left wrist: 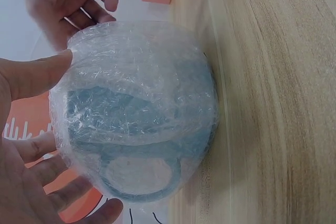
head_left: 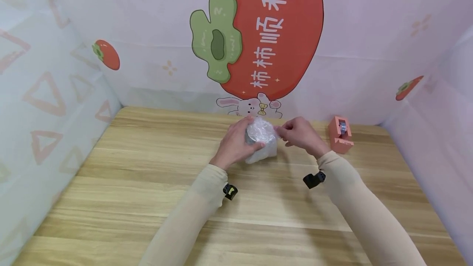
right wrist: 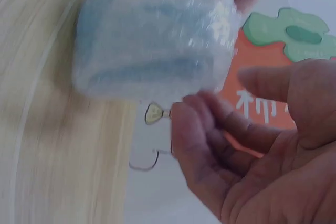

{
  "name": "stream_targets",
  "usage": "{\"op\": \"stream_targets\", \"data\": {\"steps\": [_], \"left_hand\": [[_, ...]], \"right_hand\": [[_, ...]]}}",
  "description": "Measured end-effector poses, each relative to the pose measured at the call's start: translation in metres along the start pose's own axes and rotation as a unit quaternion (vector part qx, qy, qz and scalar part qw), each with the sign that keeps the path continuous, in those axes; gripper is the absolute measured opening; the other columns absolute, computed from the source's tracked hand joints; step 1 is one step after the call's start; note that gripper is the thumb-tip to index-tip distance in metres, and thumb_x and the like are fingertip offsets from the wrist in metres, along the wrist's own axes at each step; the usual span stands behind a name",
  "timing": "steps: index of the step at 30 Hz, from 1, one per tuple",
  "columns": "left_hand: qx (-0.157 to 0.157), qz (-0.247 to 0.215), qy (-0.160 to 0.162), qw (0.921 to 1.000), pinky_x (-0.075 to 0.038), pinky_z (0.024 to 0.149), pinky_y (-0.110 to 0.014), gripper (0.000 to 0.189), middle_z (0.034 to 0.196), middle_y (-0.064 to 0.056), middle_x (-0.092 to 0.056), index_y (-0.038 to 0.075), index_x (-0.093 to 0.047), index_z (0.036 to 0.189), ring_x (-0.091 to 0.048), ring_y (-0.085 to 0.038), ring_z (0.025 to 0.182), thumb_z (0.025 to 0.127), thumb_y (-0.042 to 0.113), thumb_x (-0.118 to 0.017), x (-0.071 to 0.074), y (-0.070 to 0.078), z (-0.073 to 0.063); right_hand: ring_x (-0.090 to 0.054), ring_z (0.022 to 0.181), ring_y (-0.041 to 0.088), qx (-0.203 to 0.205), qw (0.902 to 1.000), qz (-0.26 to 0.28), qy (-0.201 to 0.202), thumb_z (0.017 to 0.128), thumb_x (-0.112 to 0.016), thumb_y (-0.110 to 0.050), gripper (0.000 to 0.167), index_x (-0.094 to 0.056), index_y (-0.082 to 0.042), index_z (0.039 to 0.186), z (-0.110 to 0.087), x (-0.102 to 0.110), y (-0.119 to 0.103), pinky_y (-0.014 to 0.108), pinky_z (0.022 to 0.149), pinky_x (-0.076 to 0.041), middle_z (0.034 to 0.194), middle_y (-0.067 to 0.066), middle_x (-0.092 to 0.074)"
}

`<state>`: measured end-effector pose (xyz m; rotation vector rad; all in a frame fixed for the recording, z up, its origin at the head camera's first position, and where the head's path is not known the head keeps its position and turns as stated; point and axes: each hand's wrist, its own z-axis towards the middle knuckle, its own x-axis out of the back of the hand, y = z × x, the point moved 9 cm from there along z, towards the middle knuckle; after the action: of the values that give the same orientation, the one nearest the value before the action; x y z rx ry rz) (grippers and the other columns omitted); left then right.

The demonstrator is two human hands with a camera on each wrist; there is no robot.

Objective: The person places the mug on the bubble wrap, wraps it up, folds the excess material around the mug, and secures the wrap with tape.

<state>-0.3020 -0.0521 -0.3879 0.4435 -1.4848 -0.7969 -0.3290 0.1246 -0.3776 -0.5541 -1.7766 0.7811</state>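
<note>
A light-blue mug (left wrist: pixel 121 114) wrapped in bubble wrap (head_left: pixel 260 130) stands on the wooden table. Its handle (left wrist: pixel 144 195) shows through the plastic in the left wrist view. My left hand (head_left: pixel 236 145) holds the wrapped mug from the left, thumb at the near side and fingers reaching around the back. At the mug's right side is my right hand (head_left: pixel 301 134). In the right wrist view its fingers (right wrist: pixel 191 129) are loosely bent by the wrap's edge, with the thumb held apart. Whether those fingertips touch the plastic is hard to tell.
To the right of my right hand stands a pink tape dispenser (head_left: pixel 341 145) with a small roll of tape (head_left: pixel 343 127). A printed cloth backdrop (head_left: pixel 155 52) rises at the table's back edge, with more cloth along both sides. The wooden tabletop (head_left: pixel 148 184) extends toward me.
</note>
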Motion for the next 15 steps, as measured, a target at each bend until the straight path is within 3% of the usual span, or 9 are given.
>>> {"op": "stream_targets", "data": {"steps": [4, 6, 15], "left_hand": [[-0.003, 0.002, 0.001, 1.0000, -0.042, 0.110, -0.053, 0.086, 0.159, -0.003, -0.038, 0.016, -0.038, 0.155, -0.037, -0.029, 0.141, 0.085, 0.039, -0.083, -0.001, 0.000, 0.000], [-0.004, 0.003, 0.000, 1.0000, -0.041, 0.111, -0.052, 0.086, 0.160, -0.003, -0.038, 0.017, -0.038, 0.155, -0.036, -0.028, 0.142, 0.085, 0.039, -0.083, -0.002, 0.000, 0.000], [-0.008, 0.005, 0.003, 0.9999, -0.042, 0.110, -0.052, 0.087, 0.160, -0.004, -0.037, 0.014, -0.038, 0.155, -0.036, -0.029, 0.142, 0.085, 0.038, -0.083, -0.001, 0.001, 0.000]], "right_hand": [[-0.065, 0.070, 0.025, -0.034, 0.9994, 0.004, -0.007, 0.095, -0.070, -0.046, 0.050, -0.065, 0.000, 0.075, 0.002, -0.004, 0.000, 0.039, 0.072, -0.062, 0.062, 0.004, -0.055], [-0.064, 0.063, 0.024, -0.043, 0.9991, -0.003, -0.006, 0.091, -0.074, -0.047, 0.052, -0.060, -0.003, 0.067, 0.004, -0.005, 0.000, 0.038, 0.068, -0.061, 0.055, 0.001, -0.049], [-0.053, 0.056, 0.019, -0.084, 0.9953, 0.043, -0.021, 0.089, -0.077, -0.031, 0.042, -0.055, -0.006, 0.064, 0.018, -0.011, 0.008, 0.032, 0.062, -0.056, 0.058, 0.004, -0.051]]}}
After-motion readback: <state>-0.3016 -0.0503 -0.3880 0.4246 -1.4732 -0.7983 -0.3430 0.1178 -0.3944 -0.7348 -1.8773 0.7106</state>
